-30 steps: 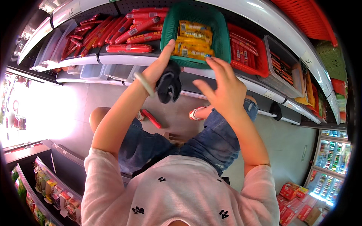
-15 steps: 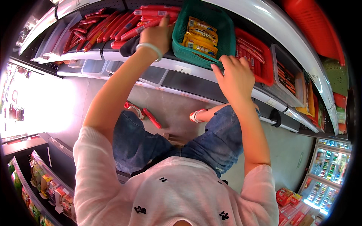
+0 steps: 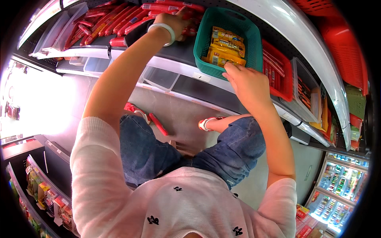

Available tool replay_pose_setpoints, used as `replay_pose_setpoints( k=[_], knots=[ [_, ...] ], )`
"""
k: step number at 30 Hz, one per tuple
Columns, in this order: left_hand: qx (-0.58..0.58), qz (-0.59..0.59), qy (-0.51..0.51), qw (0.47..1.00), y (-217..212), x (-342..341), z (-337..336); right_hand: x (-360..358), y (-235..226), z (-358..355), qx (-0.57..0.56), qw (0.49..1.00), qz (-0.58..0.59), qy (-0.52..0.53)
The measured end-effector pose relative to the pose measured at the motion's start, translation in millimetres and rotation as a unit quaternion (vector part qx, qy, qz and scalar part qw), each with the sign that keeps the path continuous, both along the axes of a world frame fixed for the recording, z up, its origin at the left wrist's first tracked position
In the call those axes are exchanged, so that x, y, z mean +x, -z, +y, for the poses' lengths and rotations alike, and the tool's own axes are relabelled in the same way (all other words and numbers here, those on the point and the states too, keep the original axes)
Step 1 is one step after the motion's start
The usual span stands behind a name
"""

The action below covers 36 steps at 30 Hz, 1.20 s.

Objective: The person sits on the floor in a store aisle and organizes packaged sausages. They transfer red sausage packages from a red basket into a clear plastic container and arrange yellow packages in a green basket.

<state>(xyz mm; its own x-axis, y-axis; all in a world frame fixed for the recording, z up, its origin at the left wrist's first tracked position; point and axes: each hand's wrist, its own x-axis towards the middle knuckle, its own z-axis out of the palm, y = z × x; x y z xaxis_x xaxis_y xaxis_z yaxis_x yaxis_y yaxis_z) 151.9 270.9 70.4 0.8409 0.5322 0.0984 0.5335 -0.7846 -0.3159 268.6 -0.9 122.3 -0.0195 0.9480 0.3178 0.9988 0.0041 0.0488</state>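
Right hand [image 3: 251, 82] is on the green basket [image 3: 210, 68], fingers curled over its near rim where it sits on the shelf [image 3: 180, 67]. Left hand [image 3: 173, 25] is in among the red sausages [image 3: 160, 7]; whether it grips one, I can't tell. Best, I'd say, to keep that rim level so the yellow packets [image 3: 228, 43] don't slide. Basket's long axis seems to run front to back; packets lie crosswise, and the sausages beyond the left hand point along the shelf.
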Motion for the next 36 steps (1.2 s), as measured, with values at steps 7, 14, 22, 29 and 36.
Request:
replay_pose_setpoints(
  k=[7,14,22,29,36],
  knots=[
    [0.003,0.021,0.009,1.000,-2,-9,9,12,12,21,-0.001,0.999,-0.023,0.047],
    [0.013,-0.397,0.023,0.917,-69,-93,-20,-9,16,22,0.122,0.992,0.015,0.016],
    [-0.370,-0.408,-0.007,0.835,-58,-244,-65,-85,125,-13,0.033,0.961,0.241,-0.132],
    [-0.365,-0.215,-0.225,0.878,35,-238,-97,-109,316,-19,-0.454,0.771,0.446,-0.023],
    [-0.498,0.216,0.051,0.838,212,-221,-198,-133,438,12,-0.499,0.716,0.478,0.098]
  ],
)
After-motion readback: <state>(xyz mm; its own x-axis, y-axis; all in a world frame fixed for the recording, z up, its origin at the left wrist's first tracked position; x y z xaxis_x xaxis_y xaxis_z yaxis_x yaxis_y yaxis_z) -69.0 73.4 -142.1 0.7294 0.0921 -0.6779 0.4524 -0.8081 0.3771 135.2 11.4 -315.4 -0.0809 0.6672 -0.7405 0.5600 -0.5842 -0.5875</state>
